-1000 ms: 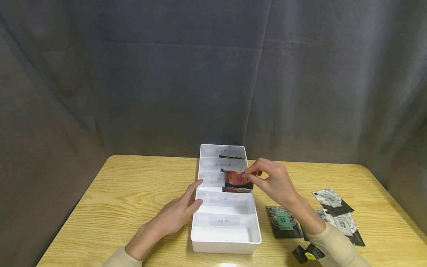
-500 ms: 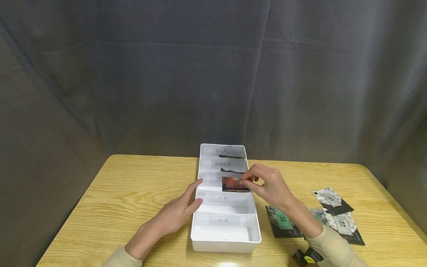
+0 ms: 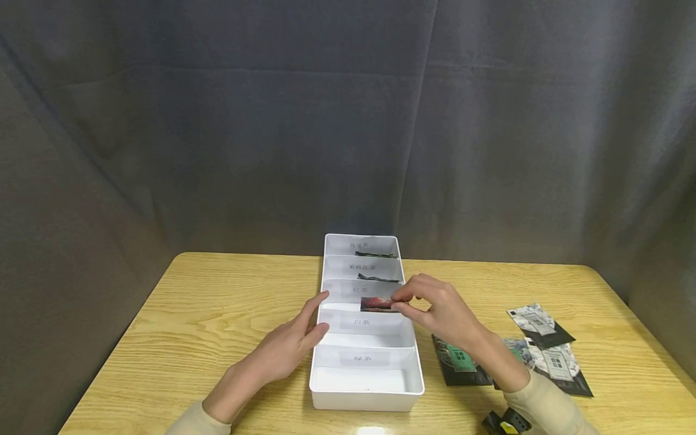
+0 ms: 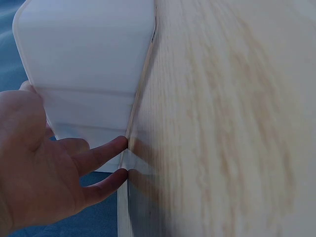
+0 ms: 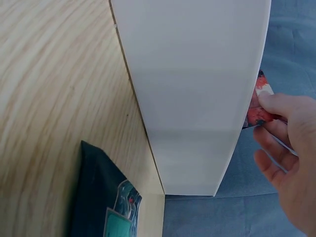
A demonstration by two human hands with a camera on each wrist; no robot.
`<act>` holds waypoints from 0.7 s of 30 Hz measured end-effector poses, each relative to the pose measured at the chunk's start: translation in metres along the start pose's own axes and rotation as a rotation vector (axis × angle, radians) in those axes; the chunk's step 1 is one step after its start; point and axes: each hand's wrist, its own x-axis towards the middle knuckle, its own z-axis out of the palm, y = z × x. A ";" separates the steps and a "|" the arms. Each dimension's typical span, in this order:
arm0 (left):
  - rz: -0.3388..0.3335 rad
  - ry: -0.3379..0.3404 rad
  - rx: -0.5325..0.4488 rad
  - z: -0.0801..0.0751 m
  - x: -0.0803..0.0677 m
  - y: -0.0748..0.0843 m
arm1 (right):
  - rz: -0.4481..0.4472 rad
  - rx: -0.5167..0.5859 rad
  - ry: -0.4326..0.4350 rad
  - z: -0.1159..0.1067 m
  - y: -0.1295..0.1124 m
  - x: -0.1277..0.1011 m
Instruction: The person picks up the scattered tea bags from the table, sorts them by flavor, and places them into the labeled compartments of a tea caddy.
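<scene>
The table (image 3: 217, 314) is light wood and carries a white divided tray (image 3: 326, 386) set lengthwise at mid-width, reaching from the near edge toward the far edge; the tray has five compartments, each with a paper label. The third compartment from the near edge holds a red packet (image 3: 379, 304), dark-bordered with a red printed face, tilted and sunk mostly below the rim at the compartment's right end. The left hand (image 3: 283, 350) lies on the table against the tray's left wall, fingers straight and slightly apart, fingertips touching the wall, holding nothing. The right hand (image 3: 440, 308) reaches over the tray's right wall, wrist raised, thumb and fingertips pinching the packet's upper right edge; the right wrist view shows the fingers (image 5: 276, 106) closed on the red corner. A green packet (image 3: 461, 360) lies flat on the table just right of the tray, with white packets (image 3: 538, 326) nearer the right edge. Compared with one second ago, the red packet has dropped from above the rim into the compartment, and the right hand has lowered with it; the left hand has not shifted.
</scene>
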 end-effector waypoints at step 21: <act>-0.011 -0.003 -0.001 -0.001 0.000 0.002 | 0.093 -0.110 -0.057 0.000 0.004 -0.001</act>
